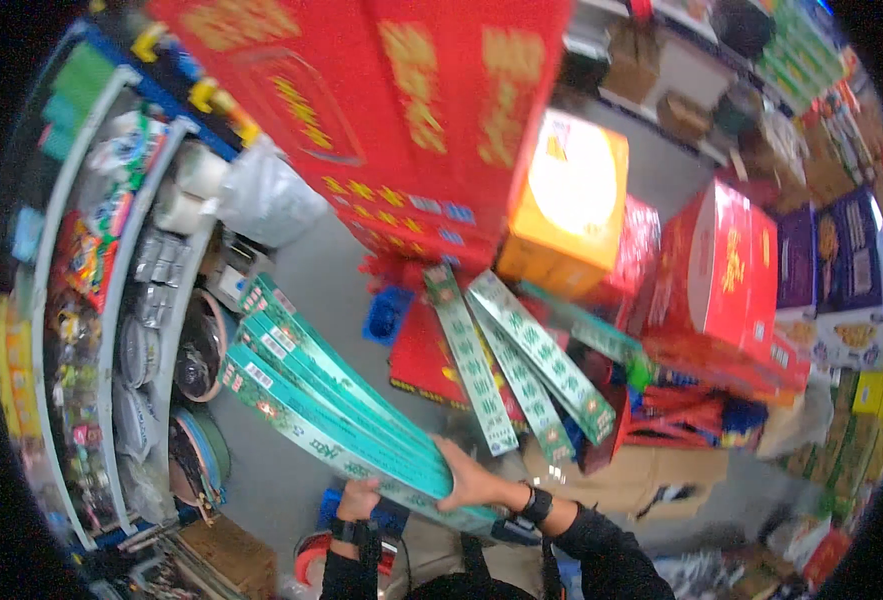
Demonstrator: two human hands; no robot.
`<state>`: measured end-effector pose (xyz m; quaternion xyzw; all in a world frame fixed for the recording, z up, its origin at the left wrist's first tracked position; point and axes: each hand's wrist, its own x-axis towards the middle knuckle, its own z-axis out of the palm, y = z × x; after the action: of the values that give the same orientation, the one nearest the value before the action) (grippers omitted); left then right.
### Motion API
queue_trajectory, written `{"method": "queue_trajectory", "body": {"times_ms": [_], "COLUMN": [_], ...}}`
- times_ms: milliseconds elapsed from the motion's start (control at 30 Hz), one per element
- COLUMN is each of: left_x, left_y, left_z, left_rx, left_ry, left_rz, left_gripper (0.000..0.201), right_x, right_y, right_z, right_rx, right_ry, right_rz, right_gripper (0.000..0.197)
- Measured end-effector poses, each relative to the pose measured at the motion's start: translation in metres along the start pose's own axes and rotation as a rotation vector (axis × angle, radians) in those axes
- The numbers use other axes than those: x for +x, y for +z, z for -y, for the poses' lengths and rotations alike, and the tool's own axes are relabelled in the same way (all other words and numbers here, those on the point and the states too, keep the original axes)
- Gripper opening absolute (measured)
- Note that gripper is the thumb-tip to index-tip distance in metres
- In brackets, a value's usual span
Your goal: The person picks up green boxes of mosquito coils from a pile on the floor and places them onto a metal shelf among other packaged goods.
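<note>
A bundle of several long, slim green boxes (pixel 341 415) lies slantwise in front of me, its far ends fanned out toward the left. My right hand (pixel 469 478) is wrapped over the near part of the bundle from the right side. Under its near left edge, my left hand (pixel 359 498) is closed against the lowest box. Both hands carry the bundle above the floor. To the right, more long boxes in green and white, among them a loose box (pixel 541 355) and another (pixel 469 360), rest crosswise over red packages.
Tall red cartons (pixel 411 100) stand ahead, with an orange box (pixel 573 210) beside them. A red gift box (pixel 716 270) stands at right. Metal shelves (pixel 141 280) full of packaged goods run along the left. Flattened cardboard (pixel 696 475) lies on the floor.
</note>
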<state>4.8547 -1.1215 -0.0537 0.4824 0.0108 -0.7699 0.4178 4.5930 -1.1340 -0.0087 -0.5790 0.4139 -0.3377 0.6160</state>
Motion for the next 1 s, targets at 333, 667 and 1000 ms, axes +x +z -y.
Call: {"method": "queue_trajectory", "body": {"times_ms": [333, 667, 1000], "left_x": [-0.125, -0.184, -0.24], "left_y": [0.121, 0.064, -0.025], "left_z": [-0.056, -0.169, -0.381], "left_rx": [-0.28, -0.534, -0.576], "left_ry": [0.527, 0.838, 1.172], "left_rz": [0.22, 0.161, 0.157], "left_gripper": [0.055, 0.053, 0.055], "right_x": [0.054, 0.15, 0.223], "right_y": [0.009, 0.077, 0.116], "right_z": [0.152, 0.238, 0.197], "right_rx": [-0.303, -0.428, 0.095], "right_ry": [-0.22, -0.005, 0.236], "right_rz": [0.434, 0.967, -0.001], "right_gripper": [0.106, 0.101, 0.048]}}
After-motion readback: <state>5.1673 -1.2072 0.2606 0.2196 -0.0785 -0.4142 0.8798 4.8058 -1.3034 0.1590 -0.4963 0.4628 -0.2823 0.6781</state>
